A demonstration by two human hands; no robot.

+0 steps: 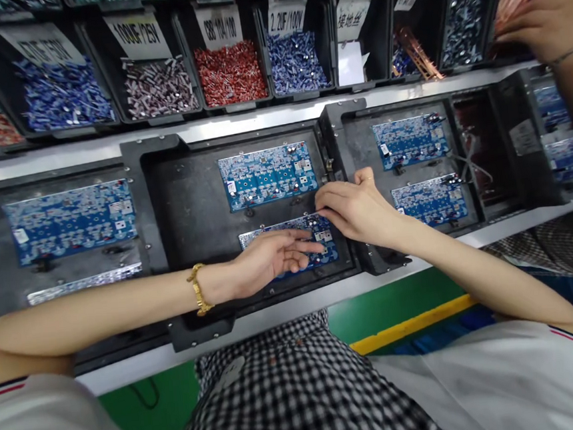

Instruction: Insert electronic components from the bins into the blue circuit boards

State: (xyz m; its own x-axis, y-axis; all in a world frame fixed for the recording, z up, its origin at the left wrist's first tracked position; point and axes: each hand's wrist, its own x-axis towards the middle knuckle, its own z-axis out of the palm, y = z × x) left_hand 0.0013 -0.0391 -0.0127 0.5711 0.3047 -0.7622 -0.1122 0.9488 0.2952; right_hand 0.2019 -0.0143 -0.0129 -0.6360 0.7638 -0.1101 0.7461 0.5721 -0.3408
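Note:
A blue circuit board (331,254) lies in the near part of a black tray (185,204). My left hand (274,255) hovers over it with fingers stretched out and nothing visible in them. At the board's far right corner, the fingertips of my right hand (353,209) are pinched together; whatever they hold is hidden or too small to name. A second blue circuit board (268,176), with a white label and small parts on it, lies just behind in the same tray. My left forearm and hand cover much of the near board.
Bins of blue capacitors (62,94), red capacitors (231,72) and other small parts line the back. Neighbouring trays hold more circuit boards (71,220) on the left and boards (410,140) on the right. Another person's hand (548,25) reaches into a bin at the upper right.

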